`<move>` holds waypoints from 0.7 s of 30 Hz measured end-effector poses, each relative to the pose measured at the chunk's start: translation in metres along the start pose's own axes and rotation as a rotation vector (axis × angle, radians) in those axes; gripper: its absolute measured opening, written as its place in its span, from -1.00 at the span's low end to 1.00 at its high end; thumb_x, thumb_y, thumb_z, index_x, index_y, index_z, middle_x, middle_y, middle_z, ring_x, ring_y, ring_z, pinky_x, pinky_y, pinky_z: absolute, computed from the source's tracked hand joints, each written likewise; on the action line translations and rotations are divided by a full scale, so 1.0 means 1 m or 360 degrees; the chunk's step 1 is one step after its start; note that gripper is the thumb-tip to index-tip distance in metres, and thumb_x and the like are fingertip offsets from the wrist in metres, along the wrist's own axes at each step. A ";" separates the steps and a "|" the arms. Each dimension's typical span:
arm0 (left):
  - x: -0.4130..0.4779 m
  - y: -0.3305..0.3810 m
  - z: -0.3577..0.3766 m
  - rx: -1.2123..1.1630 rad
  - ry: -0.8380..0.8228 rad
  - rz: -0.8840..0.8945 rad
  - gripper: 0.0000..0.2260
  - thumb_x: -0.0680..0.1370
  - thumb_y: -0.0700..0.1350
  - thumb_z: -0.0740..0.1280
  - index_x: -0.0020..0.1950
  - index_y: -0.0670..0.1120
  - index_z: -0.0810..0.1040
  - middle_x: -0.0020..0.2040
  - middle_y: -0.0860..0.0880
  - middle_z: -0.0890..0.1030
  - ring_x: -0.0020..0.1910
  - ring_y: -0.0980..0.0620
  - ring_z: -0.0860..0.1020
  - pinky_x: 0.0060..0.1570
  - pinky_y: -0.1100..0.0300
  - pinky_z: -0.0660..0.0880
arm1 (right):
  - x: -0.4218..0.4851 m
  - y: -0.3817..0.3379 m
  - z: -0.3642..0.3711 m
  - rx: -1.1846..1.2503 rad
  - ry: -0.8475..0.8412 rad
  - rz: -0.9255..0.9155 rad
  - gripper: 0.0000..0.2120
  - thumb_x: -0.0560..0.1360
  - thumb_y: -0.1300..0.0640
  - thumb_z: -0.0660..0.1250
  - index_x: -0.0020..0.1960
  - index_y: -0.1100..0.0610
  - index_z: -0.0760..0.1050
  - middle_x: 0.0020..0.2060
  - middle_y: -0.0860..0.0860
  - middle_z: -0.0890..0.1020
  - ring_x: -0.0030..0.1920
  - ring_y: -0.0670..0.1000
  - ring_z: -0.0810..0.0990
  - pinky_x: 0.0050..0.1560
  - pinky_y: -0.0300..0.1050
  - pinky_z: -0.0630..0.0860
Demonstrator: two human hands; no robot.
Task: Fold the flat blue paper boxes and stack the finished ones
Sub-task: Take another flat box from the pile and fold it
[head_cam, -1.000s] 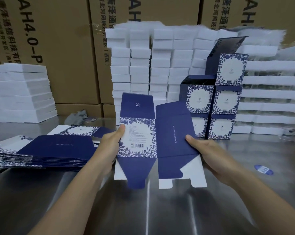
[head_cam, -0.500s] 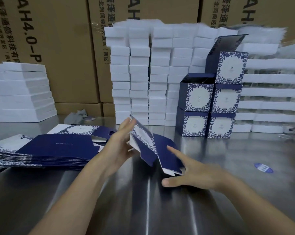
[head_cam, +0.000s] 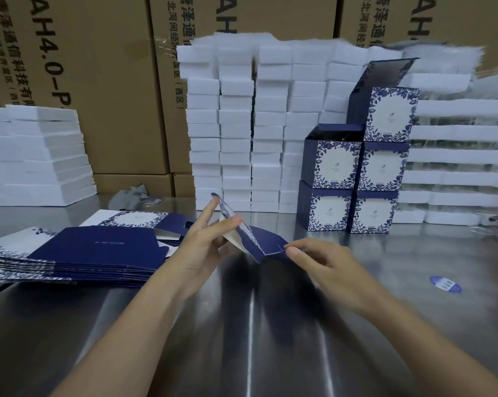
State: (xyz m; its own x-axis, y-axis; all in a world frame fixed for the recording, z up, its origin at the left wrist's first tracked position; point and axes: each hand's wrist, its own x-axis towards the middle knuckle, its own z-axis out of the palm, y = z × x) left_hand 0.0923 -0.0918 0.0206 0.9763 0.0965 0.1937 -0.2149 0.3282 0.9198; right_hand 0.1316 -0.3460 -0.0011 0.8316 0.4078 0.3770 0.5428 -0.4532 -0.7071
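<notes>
A partly folded blue paper box (head_cam: 257, 243) is held just above the desk (head_cam: 250, 339), near its middle, between both hands. Its flower-patterned panel is tilted up toward the left, while a plain dark blue flap is stretched out to the right.

The left hand (head_cam: 204, 245) is raised with the fingers fairly straight, and the patterned panel is pinched between its thumb and forefinger. The right hand (head_cam: 328, 262) is turned palm-down with the fingers curled, and the edge of the dark blue flap is nipped between thumb tip and forefinger. Slight blur is seen on this hand.

A pile of flat blanks (head_cam: 84, 253) is laid on the desk just left of the left forearm, with dark blue faces upward and patterned edges showing.

The finished boxes (head_cam: 353, 179) are stacked behind the right hand in two touching columns: two boxes in the left column, three in the right. The lid of the topmost box is stood open.

White foam blocks (head_cam: 239, 124) are piled in tall columns behind and beside the finished boxes, and a lower white stack (head_cam: 35, 156) is set at the far left. Brown cartons (head_cam: 104, 67) with printed lettering are ranged along the back. A grey rag (head_cam: 133, 194) is left at the rear of the desk, and a blue oval sticker (head_cam: 445, 283) is seen on the steel at the right.
</notes>
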 end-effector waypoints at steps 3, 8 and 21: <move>0.002 0.003 -0.002 -0.0199 0.0106 0.0039 -0.17 0.40 -0.18 0.55 0.63 0.06 0.34 0.24 -0.08 0.65 0.16 -0.07 0.60 0.20 -0.01 0.59 | -0.002 -0.004 0.001 -0.0021 -0.0158 -0.0009 -0.53 0.57 -0.43 0.22 0.16 -0.14 0.67 -0.02 -0.17 0.73 0.06 -0.12 0.67 0.28 -0.07 0.55; 0.002 0.008 -0.002 -0.0550 0.0156 0.0030 -0.34 0.39 -0.26 0.45 0.50 -0.06 0.48 0.33 -0.18 0.67 0.15 -0.13 0.66 -0.02 -0.01 0.68 | -0.005 0.000 0.003 -0.0080 -0.0165 -0.0037 -0.35 0.40 -0.38 0.49 0.45 -0.30 0.49 0.30 -0.33 0.59 0.36 -0.35 0.48 0.36 -0.18 0.44; -0.004 0.008 0.009 -0.0082 0.0046 0.0079 -0.29 0.32 -0.28 0.27 0.50 -0.13 0.53 -0.03 -0.12 0.57 -0.23 0.00 0.45 -0.23 0.17 0.51 | -0.003 0.003 0.004 -0.0959 0.0278 -0.0085 -0.51 0.62 -0.16 0.24 0.54 -0.26 0.31 0.15 -0.27 0.66 0.12 -0.06 0.67 0.04 0.04 0.62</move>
State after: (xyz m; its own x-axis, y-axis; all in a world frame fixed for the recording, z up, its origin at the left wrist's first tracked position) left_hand 0.0871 -0.0986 0.0300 0.9635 0.1405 0.2279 -0.2646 0.3703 0.8904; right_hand 0.1301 -0.3461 -0.0069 0.7809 0.3296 0.5306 0.5125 -0.8238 -0.2424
